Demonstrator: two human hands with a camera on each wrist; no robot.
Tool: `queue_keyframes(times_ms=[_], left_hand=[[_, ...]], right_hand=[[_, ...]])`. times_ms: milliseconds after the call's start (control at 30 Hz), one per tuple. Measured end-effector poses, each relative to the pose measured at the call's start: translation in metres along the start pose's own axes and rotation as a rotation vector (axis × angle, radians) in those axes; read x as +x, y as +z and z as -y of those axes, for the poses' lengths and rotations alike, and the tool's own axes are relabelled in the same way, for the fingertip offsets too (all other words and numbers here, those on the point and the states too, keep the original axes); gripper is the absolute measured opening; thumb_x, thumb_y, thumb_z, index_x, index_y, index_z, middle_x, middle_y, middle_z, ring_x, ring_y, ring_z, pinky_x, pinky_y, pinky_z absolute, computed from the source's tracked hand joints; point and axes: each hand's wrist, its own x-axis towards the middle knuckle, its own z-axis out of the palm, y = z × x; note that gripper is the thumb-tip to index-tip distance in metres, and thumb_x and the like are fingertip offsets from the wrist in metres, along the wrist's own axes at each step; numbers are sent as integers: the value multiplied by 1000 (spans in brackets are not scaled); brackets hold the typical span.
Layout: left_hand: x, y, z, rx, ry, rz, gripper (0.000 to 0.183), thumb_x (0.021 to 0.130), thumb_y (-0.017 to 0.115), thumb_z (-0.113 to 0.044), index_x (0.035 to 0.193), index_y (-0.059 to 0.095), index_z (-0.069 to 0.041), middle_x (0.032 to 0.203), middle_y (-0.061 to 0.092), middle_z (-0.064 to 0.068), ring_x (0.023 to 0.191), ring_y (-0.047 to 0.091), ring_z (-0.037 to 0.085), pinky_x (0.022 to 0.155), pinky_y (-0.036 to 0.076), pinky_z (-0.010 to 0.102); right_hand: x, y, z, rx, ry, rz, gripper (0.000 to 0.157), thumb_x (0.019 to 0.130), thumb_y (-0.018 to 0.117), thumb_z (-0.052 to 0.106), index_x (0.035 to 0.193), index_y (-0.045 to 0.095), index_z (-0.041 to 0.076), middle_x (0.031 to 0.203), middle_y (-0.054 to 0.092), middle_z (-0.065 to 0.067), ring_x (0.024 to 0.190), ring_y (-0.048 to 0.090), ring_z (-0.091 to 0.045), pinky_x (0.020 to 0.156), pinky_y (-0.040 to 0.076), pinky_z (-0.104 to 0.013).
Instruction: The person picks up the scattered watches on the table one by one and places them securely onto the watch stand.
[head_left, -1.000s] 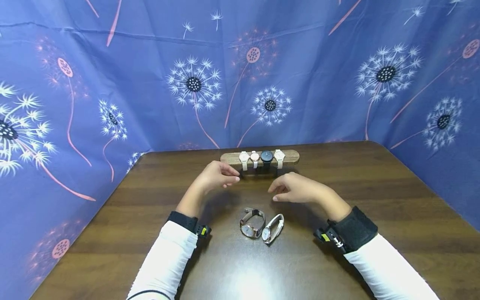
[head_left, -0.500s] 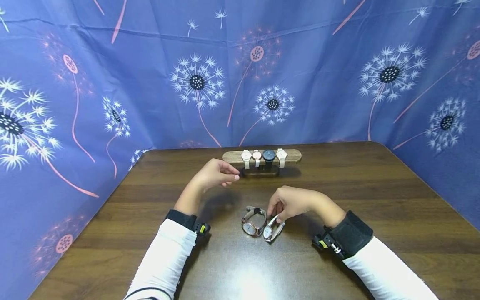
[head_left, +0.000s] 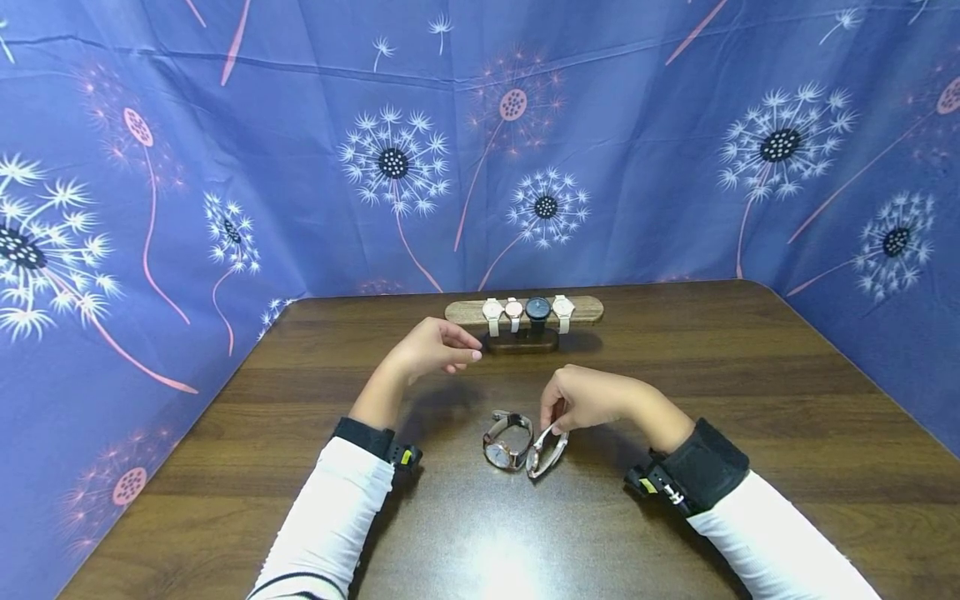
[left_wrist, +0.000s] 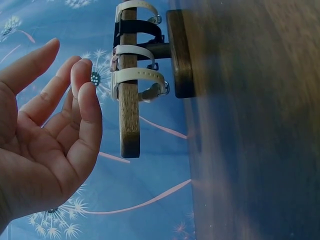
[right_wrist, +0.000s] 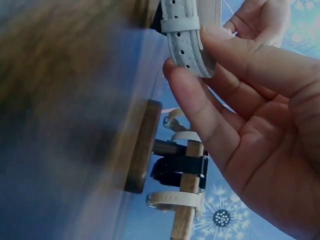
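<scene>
My right hand (head_left: 591, 397) pinches the strap of a white wristwatch (head_left: 556, 454) between thumb and fingers. In the right wrist view the punched white strap (right_wrist: 183, 47) sits between the fingertips. The watch is tilted, its face turned partly away. Beside it on the table lies a wristwatch with a brownish-grey strap (head_left: 498, 455), its buckle end looped. My left hand (head_left: 429, 350) hovers left of a wooden watch stand (head_left: 465, 312), with loosely bent fingers and nothing in them. Several watches hang on the stand's bar, including a black one (head_left: 537, 309) and a white one (head_left: 563, 308).
The stand's dark base (head_left: 522, 342) rests near the back of the brown wooden table (head_left: 300, 400). Behind the table hangs a blue dandelion-print cloth (head_left: 300, 167), which also runs along both sides.
My right hand has come down and toward me, taken hold of the white wristwatch's strap and tipped the watch up slightly. My left hand has hardly moved.
</scene>
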Motion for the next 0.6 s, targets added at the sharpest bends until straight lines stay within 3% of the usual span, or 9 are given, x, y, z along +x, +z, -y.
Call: queue_keyframes(times_ms=[167, 367, 500, 600], left_hand=[[-2, 0, -1, 0, 13, 4, 26, 88, 73, -11, 107, 70, 6, 87, 72, 10, 75, 67, 22, 63, 58, 30], [-4, 2, -5, -17, 26, 26, 23, 88, 73, -12, 107, 71, 2, 91, 72, 10, 87, 67, 35, 75, 59, 44], [-8, 6, -13, -19, 107, 86, 23, 87, 74, -12, 106, 72, 1, 93, 72, 12, 82, 67, 30, 80, 56, 53], [-11, 11, -18, 28, 198, 133, 26, 84, 77, -12, 107, 72, 0, 94, 73, 11, 80, 67, 20, 79, 57, 45]], right_hand=[[-4, -7, 3, 26, -16, -28, 15, 77, 73, -8, 79, 74, 6, 73, 68, 6, 65, 61, -1, 60, 56, -22], [-12, -21, 4, 66, -61, -113, 13, 79, 75, -4, 83, 76, 8, 80, 70, 4, 71, 65, -8, 65, 58, -27], [-16, -29, 5, 94, -92, -214, 12, 78, 77, -3, 83, 75, 7, 83, 70, 2, 74, 67, -12, 68, 59, -29], [-17, -31, 6, 73, -114, -319, 14, 77, 77, -5, 82, 73, 7, 84, 69, 1, 74, 66, -11, 68, 59, -29]])
